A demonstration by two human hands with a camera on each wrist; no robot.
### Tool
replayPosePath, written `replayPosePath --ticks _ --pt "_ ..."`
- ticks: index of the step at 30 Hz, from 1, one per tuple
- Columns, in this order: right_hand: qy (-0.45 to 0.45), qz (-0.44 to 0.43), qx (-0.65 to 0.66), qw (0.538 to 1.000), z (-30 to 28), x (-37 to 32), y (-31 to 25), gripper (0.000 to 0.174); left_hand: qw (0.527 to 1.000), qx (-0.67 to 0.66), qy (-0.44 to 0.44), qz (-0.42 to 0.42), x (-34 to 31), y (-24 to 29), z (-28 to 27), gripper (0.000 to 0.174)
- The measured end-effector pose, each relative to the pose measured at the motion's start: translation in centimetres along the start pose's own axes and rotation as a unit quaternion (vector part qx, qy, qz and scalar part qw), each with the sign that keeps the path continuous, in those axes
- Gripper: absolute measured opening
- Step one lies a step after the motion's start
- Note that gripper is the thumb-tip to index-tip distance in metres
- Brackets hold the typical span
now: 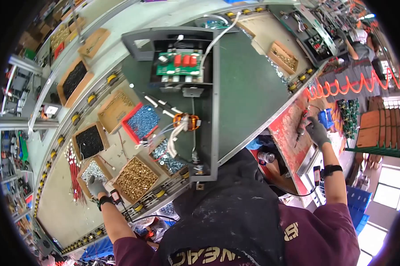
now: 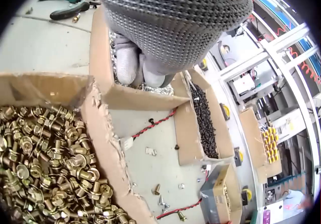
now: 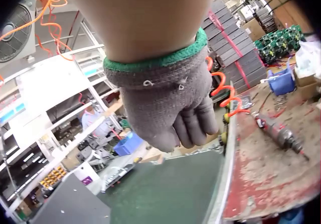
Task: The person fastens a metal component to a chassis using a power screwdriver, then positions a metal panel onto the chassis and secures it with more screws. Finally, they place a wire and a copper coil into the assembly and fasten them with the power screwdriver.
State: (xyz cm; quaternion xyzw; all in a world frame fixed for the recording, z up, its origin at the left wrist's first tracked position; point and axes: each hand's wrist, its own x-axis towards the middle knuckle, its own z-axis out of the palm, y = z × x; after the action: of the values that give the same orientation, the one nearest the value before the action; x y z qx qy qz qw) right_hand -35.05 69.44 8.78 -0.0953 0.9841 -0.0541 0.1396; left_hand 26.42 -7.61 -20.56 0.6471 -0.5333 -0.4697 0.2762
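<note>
In a grey knit glove, my left hand [image 1: 96, 186] reaches down into a small cardboard box of small silver fasteners [image 1: 92, 170]. Its pale fingertips [image 2: 126, 68] dip among the silver pieces in the left wrist view, and I cannot tell whether they pinch any. Beside that box stands a larger box of brass-coloured bolts [image 2: 55, 163]. My gloved right hand [image 3: 168, 113] hangs with loosely bent fingers and holds nothing. Nearest to it, a power screwdriver [image 3: 281, 133] lies on the worn red bench, apart from the fingers in the right wrist view.
An open metal chassis [image 1: 215, 111] with a green circuit board [image 1: 178, 64] stands on the green work surface. Around it are a red bin of blue parts [image 1: 142, 120], a box of black screws [image 1: 89, 142] and red wires [image 1: 73, 173]. An orange coiled hose [image 1: 355, 88] hangs at right.
</note>
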Motion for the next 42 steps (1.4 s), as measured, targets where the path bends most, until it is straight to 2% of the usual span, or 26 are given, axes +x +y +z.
replayPosePath --ticks 1,2,3,5,8,10,11,12,14,16,17,19,20,22,24,26,27,28,29,30,32,34,35,37,39,42 --pt "-0.052 0.020 -0.068 0.996 1.0 0.8 2.7 0.041 0.967 0.208 -0.073 0.126 2.1 -1.0 -2.2 0.035" --pt "-0.054 0.018 -0.064 0.996 1.8 1.3 4.5 0.041 0.816 0.494 -0.058 0.296 3.9 -1.6 -4.2 0.032" --pt "-0.060 -0.032 -0.162 0.984 2.7 1.4 6.0 0.045 0.653 0.618 0.009 0.437 5.4 -1.9 -5.9 0.030" --pt "-0.089 -0.132 -0.292 0.943 5.8 3.1 10.0 0.058 0.748 0.588 -0.035 0.307 -2.4 4.9 -4.8 0.026" --pt "-0.100 -0.239 -0.388 0.884 8.1 5.5 11.6 0.048 0.790 0.549 -0.009 0.271 -11.4 13.3 -3.7 0.022" --pt "-0.085 -0.247 -0.388 0.884 11.8 8.7 16.2 0.046 0.904 0.289 0.056 0.311 -14.1 14.2 -4.0 0.014" --pt "-0.078 -0.209 -0.369 0.902 13.1 10.1 17.4 0.047 0.970 -0.171 0.027 0.173 -14.6 15.4 -4.2 0.009" --pt "-0.117 -0.193 -0.391 0.892 12.3 10.7 16.2 0.048 0.801 -0.598 -0.013 0.020 -15.3 16.5 -4.6 0.011" --pt "-0.186 -0.232 -0.386 0.873 11.8 13.1 16.6 0.035 0.713 -0.698 -0.061 0.002 -20.3 21.6 -3.7 0.020" --pt "-0.137 -0.315 -0.406 0.847 12.0 14.2 17.9 0.028 0.720 -0.692 -0.057 -0.003 -21.7 23.9 -3.5 0.027" --pt "-0.136 -0.329 -0.401 0.844 11.8 14.6 17.8 0.028 0.759 -0.651 -0.010 -0.007 -21.2 24.6 -3.9 0.029" --pt "0.042 -0.441 -0.361 0.820 10.8 14.9 17.4 0.027 0.792 -0.609 -0.030 -0.025 -19.1 24.6 -5.6 0.022" --pt "0.040 -0.417 -0.359 0.834 6.8 12.3 10.9 0.030 0.799 -0.599 -0.055 -0.017 -17.4 23.8 -7.1 0.016" --pt "-0.075 -0.280 -0.311 0.905 6.0 12.7 7.9 0.033 0.802 -0.594 0.044 -0.036 -17.0 25.1 -6.6 0.017" --pt "-0.014 -0.341 -0.267 0.901 3.8 11.2 4.7 0.034 0.823 -0.560 0.080 -0.040 -17.7 26.4 -4.8 0.027" --pt "-0.061 -0.239 0.038 0.968 2.4 10.0 1.0 0.032 0.859 -0.509 0.059 -0.017 -18.0 25.8 -3.3 0.027" --pt "-0.063 -0.252 0.171 0.950 3.1 10.1 0.6 0.031 0.870 -0.488 0.070 0.013 -18.4 25.9 -1.5 0.025" --pt "-0.063 -0.254 0.172 0.950 2.5 9.4 -1.2 0.031 0.902 -0.417 -0.076 0.077 -18.8 24.9 -0.8 0.023" --pt "-0.115 -0.223 0.320 0.914 1.2 7.8 -4.6 0.035 0.829 -0.549 -0.086 -0.063 -20.1 26.2 1.8 0.022" --pt "-0.162 -0.185 0.459 0.854 0.2 5.9 -8.2 0.039 0.838 -0.514 -0.176 -0.057 -22.1 27.7 5.1 0.019" --pt "-0.117 -0.220 0.485 0.838 -0.1 3.3 -14.0 0.047 0.868 -0.443 -0.204 -0.093 -27.7 31.4 12.2 0.008" --pt "-0.280 -0.171 0.507 0.797 -1.9 1.3 -18.5 0.047 0.869 -0.372 -0.310 -0.105 -32.3 34.2 17.5 0.015" --pt "-0.278 -0.168 0.549 0.770 -2.3 -0.7 -21.5 0.044 0.857 -0.360 -0.355 -0.096 -34.3 35.2 19.8 0.019" --pt "-0.331 -0.243 0.460 0.787 -3.2 -2.0 -25.4 0.045 0.822 -0.339 -0.446 -0.100 -36.6 36.2 22.8 0.030" --pt "-0.299 -0.346 0.305 0.836 -4.5 -3.0 -28.0 0.049 0.786 -0.368 -0.484 -0.114 -37.7 36.5 24.1 0.032" --pt "-0.296 -0.351 0.249 0.853 -4.3 -3.8 -29.6 0.053 0.765 -0.385 -0.494 -0.150 -38.2 36.5 24.7 0.031"
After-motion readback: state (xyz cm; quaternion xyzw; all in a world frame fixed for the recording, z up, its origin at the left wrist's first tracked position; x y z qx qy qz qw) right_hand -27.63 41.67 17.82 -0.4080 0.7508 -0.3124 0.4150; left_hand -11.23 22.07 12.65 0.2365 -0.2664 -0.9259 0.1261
